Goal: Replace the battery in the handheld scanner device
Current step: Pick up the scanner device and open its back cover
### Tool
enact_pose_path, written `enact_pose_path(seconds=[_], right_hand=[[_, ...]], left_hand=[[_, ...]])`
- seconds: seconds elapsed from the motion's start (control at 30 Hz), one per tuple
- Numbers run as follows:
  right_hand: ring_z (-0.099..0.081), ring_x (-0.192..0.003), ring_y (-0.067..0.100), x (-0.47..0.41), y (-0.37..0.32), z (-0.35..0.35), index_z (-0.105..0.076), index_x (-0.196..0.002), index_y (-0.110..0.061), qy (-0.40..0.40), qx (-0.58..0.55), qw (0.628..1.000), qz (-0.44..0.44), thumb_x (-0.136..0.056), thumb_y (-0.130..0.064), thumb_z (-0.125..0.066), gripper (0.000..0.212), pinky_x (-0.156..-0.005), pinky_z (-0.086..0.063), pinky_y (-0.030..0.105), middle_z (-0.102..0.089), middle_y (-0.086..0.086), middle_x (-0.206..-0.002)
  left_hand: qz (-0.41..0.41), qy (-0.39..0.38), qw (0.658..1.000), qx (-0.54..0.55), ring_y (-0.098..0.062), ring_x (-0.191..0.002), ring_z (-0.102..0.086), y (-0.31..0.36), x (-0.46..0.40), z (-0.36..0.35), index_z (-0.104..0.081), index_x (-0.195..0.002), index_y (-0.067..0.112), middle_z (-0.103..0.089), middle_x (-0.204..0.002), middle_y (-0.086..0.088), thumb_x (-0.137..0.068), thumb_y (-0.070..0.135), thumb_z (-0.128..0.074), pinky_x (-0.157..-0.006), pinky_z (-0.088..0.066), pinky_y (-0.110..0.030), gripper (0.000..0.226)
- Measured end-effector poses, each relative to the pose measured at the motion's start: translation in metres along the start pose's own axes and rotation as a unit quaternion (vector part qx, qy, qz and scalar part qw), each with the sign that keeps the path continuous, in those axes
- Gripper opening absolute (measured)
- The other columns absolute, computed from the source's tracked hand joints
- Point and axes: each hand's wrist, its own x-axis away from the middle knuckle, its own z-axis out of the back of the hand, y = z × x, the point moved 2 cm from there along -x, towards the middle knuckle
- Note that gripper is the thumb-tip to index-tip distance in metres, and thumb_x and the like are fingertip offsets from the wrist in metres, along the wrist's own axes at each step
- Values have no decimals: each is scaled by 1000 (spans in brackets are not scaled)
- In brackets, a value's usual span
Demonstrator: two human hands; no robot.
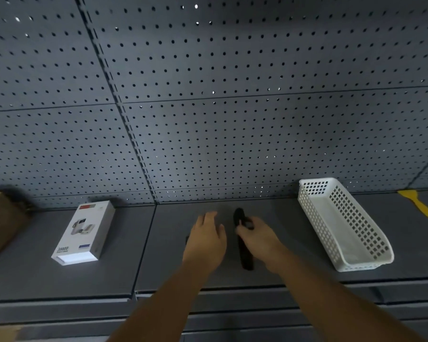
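Observation:
A black handheld scanner (244,253) lies lengthwise on the grey shelf (89,277), between my two hands. My right hand (258,239) is curled around its upper part, fingers wrapped over the head end. My left hand (206,236) hovers flat just left of the scanner, fingers spread and holding nothing. A small dark object (187,240) peeks out from under the left hand's edge; I cannot tell what it is.
A white perforated plastic basket (341,223) stands at the right. A white product box (83,232) lies at the left, a cardboard box (0,223) beyond it. A yellow scraper (418,203) rests at the far right. A pegboard wall (208,107) rises behind.

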Motion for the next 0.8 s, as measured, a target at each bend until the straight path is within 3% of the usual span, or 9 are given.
enact_pose_path(seconds=[0.13,0.23,0.33,0.4,0.5,0.57,0.7,0.8], right_hand=[[-69,-107,31,9,-1,13,-62,-133,-13,-38,-282,958,-45,-101,-24,-55,34,-76,-57,39,-71,16,-120],[-70,-97,32,21,0,21,-68,-119,-7,-37,-363,930,-44,-102,-16,-52,25,-76,-57,40,-73,21,-112],[-71,-89,34,27,7,21,-70,-117,-4,-46,-420,904,-62,-101,-16,-51,28,-74,-57,40,-75,22,-101],[-72,-91,36,28,13,21,-71,-118,-4,-46,-431,898,-75,-103,-20,-51,30,-74,-58,41,-76,23,-104],[-74,-90,37,29,22,22,-71,-117,-8,-27,-411,908,-82,-104,-23,-51,29,-70,-59,40,-76,24,-106],[-74,-92,38,28,27,24,-71,-117,-9,-10,-390,917,-84,-104,-24,-51,27,-71,-59,41,-76,24,-106],[-75,-98,38,28,35,25,-71,-117,-13,5,-355,930,-90,-104,-27,-51,28,-75,-61,44,-77,21,-107],[-76,-97,39,30,37,25,-72,-114,-14,10,-350,931,-106,-103,-27,-52,26,-78,-64,49,-77,22,-106]], left_hand=[[50,-20,996,72,-25,-131,-54,12,4,-4,-39,-153,15,-49,-151,-9,-107,32,-44,-108,-47,-40,50],[103,-66,978,171,-21,-125,-55,26,8,-10,-36,-156,12,-55,-144,-3,-107,31,-44,-102,-41,-29,52],[124,-79,956,254,-10,-101,-60,35,9,-15,-52,-143,15,-64,-122,5,-106,22,-45,-85,-45,-27,39],[140,-80,944,288,-5,-96,-63,36,9,-19,-60,-132,17,-69,-111,7,-104,16,-48,-80,-50,-25,31],[161,-82,930,319,-13,-104,-68,36,10,-24,-64,-128,18,-73,-115,0,-99,13,-55,-97,-56,-37,31],[169,-75,924,333,-17,-107,-69,35,12,-29,-64,-128,17,-73,-118,-3,-96,12,-58,-100,-55,-40,33],[183,-53,903,386,-16,-104,-68,37,20,-33,-64,-122,20,-72,-114,-4,-96,8,-61,-82,-53,-27,29],[194,-43,882,427,-18,-101,-68,37,24,-37,-66,-120,21,-72,-114,-8,-95,6,-63,-77,-52,-27,30]])
